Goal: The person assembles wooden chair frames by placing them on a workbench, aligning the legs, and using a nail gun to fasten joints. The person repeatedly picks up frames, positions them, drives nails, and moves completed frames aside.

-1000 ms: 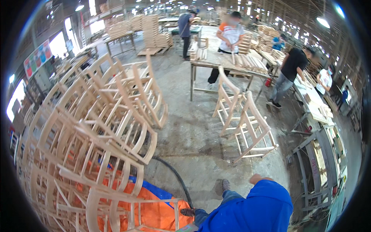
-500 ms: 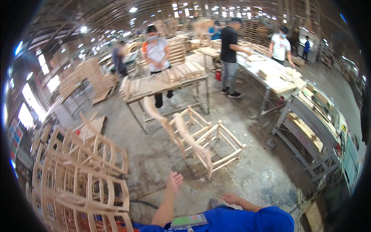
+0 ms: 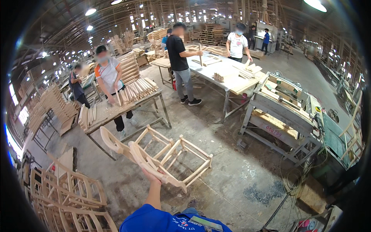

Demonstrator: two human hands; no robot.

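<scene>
head view: the left hand (image 3: 151,174) is raised in front of the person, its fingers closed around the curved back rail of an unfinished wooden chair frame (image 3: 162,152). the frame is held up tilted on its side above the concrete floor (image 3: 232,181), its legs and stretchers pointing right and away. the right hand is out of sight, so i cannot tell its state. only the blue sleeve (image 3: 154,220) shows at the near edge.

to the near left stands a stack of chair frames (image 3: 69,197). farther left, a worktable (image 3: 116,110) carries rows of turned wooden parts, and a person in a grey and orange shirt (image 3: 108,77) leans over it. at the far centre, a long table (image 3: 220,73) holds flat wooden pieces, with a person in a black shirt (image 3: 179,58) and a person in a white shirt (image 3: 237,44) beside it. to the right sits a woodworking machine (image 3: 286,108) on a metal stand.
</scene>
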